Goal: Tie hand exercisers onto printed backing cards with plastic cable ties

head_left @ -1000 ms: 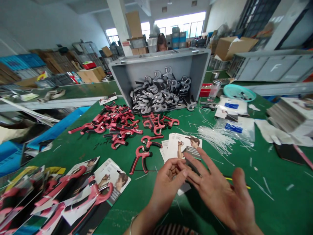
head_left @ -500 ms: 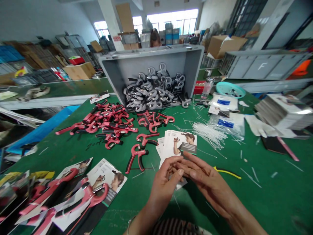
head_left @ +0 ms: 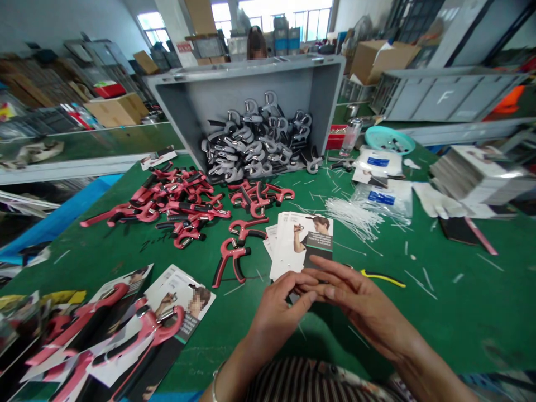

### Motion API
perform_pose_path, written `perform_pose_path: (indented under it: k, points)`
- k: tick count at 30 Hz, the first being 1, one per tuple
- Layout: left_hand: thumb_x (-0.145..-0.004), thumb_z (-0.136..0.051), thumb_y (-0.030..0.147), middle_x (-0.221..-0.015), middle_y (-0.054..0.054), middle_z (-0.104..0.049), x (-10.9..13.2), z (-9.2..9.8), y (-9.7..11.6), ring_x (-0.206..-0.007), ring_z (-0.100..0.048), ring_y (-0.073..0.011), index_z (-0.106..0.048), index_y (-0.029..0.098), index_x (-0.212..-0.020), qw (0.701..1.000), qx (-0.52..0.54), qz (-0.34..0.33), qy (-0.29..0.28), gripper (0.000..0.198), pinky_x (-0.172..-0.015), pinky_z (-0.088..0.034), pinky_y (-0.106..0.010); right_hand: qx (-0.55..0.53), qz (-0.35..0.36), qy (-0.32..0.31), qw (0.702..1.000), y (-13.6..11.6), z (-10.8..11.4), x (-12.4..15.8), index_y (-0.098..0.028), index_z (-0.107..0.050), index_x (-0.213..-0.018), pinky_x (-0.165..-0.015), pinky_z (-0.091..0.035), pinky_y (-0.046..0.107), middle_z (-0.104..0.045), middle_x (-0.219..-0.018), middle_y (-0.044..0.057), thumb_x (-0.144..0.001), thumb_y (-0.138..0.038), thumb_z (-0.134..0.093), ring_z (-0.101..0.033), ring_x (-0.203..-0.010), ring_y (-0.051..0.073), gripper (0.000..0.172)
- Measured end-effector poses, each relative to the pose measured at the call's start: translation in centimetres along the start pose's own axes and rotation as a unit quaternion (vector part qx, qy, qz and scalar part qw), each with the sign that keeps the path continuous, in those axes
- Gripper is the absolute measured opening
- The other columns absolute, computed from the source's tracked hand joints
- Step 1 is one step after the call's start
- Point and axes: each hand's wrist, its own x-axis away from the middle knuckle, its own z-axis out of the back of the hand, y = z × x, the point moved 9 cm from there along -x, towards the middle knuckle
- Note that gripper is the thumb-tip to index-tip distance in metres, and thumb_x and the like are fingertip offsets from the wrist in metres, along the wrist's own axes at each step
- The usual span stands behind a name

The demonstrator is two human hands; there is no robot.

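My left hand [head_left: 278, 314] and my right hand [head_left: 360, 298] meet in front of me, above the near edge of a fanned stack of printed cards [head_left: 293, 245]. The right fingers are stretched out, and the left fingers bend loosely over their tips, thumb apart. No item shows in either hand, though the space between the palms is partly hidden. Left of the cards lies a red-and-black hand grip strengthener [head_left: 230, 261] with a coil spring. Yellow-handled pliers [head_left: 383, 277] rest just beyond my right hand, partly covered by it.
A grey crate [head_left: 251, 72] on its side holds many grey hand grips [head_left: 255, 148]. Red grips [head_left: 167, 195] are heaped to its left. White cable ties [head_left: 355, 218], plastic bags [head_left: 385, 195] and a card stack [head_left: 477, 173] lie right. Carded grips [head_left: 154, 329] lie at near left.
The view has tipped down slightly, so the table items sit higher and a little further left. My hands stay together, with the left fingers slightly more settled against the right ones.
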Motion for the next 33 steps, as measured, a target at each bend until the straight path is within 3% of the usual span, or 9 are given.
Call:
perform_pose_path:
  k: [10, 14, 17, 20, 22, 25, 27, 30, 33]
  points:
    - [-0.09, -0.062, 0.022, -0.094, 0.0, -0.07, 0.1, -0.5, 0.4, -0.091, -0.065, -0.015, -0.067, 0.022, -0.093, 1.0, 0.006, -0.004, 0.0, 0.006, -0.086, -0.048, -0.026, 0.035, 0.02, -0.002, 0.999, 0.4, 0.3, 0.1, -0.025, -0.064, -0.127, -0.112, -0.037, 0.045, -0.066, -0.131, 0.009, -0.085, -0.03, -0.072, -0.059, -0.124, 0.026, 0.043]
    - [-0.092, -0.059, 0.024, -0.095, -0.001, -0.071, 0.1, -1.4, -0.3, -0.09, -0.066, -0.0161, -0.068, 0.022, -0.098, 1.0, -0.017, -0.003, -0.022, 0.011, -0.084, -0.05, -0.027, 0.145, 0.056, -0.012, 0.988, 0.2, 1.0, 0.0, -0.027, -0.064, -0.125, -0.105, -0.044, 0.042, -0.069, -0.126, 0.006, -0.09, -0.035, -0.064, -0.063, -0.117, 0.023, 0.036]
    - [-0.095, -0.052, 0.027, -0.107, -0.003, -0.071, 0.2, -0.7, -1.4, -0.091, -0.067, -0.0174, -0.065, 0.024, -0.112, 0.999, -0.043, 0.004, -0.012, 0.021, -0.085, -0.051, -0.03, 0.349, 0.11, 0.054, 0.929, -1.4, 5.9, -0.5, -0.026, -0.068, -0.116, -0.097, -0.049, 0.043, -0.07, -0.117, 0.007, -0.093, -0.039, -0.056, -0.066, -0.105, 0.024, 0.029]
    - [-0.096, -0.049, 0.031, -0.116, -0.006, -0.068, -0.2, 2.1, -2.3, -0.103, -0.065, -0.021, -0.064, 0.024, -0.115, 0.993, -0.09, -0.002, 0.081, 0.025, -0.094, -0.049, -0.035, 0.536, 0.179, 0.25, 0.786, -4.9, 14.3, 0.1, -0.022, -0.068, -0.107, -0.093, -0.049, 0.046, -0.068, -0.11, 0.01, -0.09, -0.037, -0.052, -0.064, -0.1, 0.028, 0.027]
    - [-0.095, -0.052, 0.033, -0.123, -0.007, -0.065, -1.2, 3.8, -2.6, -0.117, -0.059, -0.0239, -0.063, 0.024, -0.116, 0.981, -0.123, -0.024, 0.146, 0.026, -0.104, -0.043, -0.041, 0.593, 0.166, 0.299, 0.729, -5.6, 18.7, -0.1, -0.02, -0.067, -0.102, -0.087, -0.05, 0.045, -0.065, -0.104, 0.012, -0.089, -0.038, -0.051, -0.064, -0.091, 0.027, 0.027]
    - [-0.081, -0.07, 0.036, -0.142, -0.013, -0.052, -3.9, 4.8, -4.3, -0.136, -0.042, -0.0311, -0.056, 0.02, -0.13, 0.967, -0.149, -0.024, 0.204, 0.053, -0.116, -0.028, -0.05, 0.629, 0.134, 0.286, 0.71, -4.8, 21.6, -1.9, -0.02, -0.065, -0.102, -0.081, -0.05, 0.04, -0.063, -0.104, 0.012, -0.087, -0.041, -0.054, -0.063, -0.084, 0.025, 0.028]
    - [-0.072, -0.078, 0.037, -0.146, -0.016, -0.048, -6.0, 4.3, -6.6, -0.139, -0.039, -0.0356, -0.049, 0.017, -0.138, 0.977, -0.104, 0.026, 0.184, 0.075, -0.117, -0.026, -0.053, 0.636, 0.133, 0.281, 0.706, -4.4, 21.7, -3.1, -0.022, -0.065, -0.096, -0.078, -0.049, 0.039, -0.061, -0.103, 0.011, -0.086, -0.041, -0.055, -0.061, -0.083, 0.025, 0.024]
    - [-0.081, -0.07, 0.04, -0.147, -0.013, -0.05, -7.2, 3.1, -9.4, -0.137, -0.044, -0.0325, -0.045, 0.019, -0.144, 0.987, 0.018, 0.076, 0.141, 0.071, -0.116, -0.03, -0.047, 0.625, 0.145, 0.281, 0.714, -4.1, 21.1, -4.4, -0.023, -0.063, -0.083, -0.073, -0.046, 0.037, -0.06, -0.094, 0.009, -0.086, -0.038, -0.053, -0.059, -0.081, 0.025, 0.018]
    - [-0.087, -0.064, 0.042, -0.147, -0.009, -0.052, -6.3, 3.1, -10.3, -0.136, -0.046, -0.0285, -0.045, 0.023, -0.144, 0.979, 0.092, 0.077, 0.163, 0.064, -0.116, -0.031, -0.043, 0.594, 0.156, 0.279, 0.739, -4.2, 21.2, -4.8, -0.023, -0.061, -0.078, -0.073, -0.045, 0.037, -0.061, -0.088, 0.008, -0.084, -0.04, -0.055, -0.057, -0.079, 0.025, 0.019]
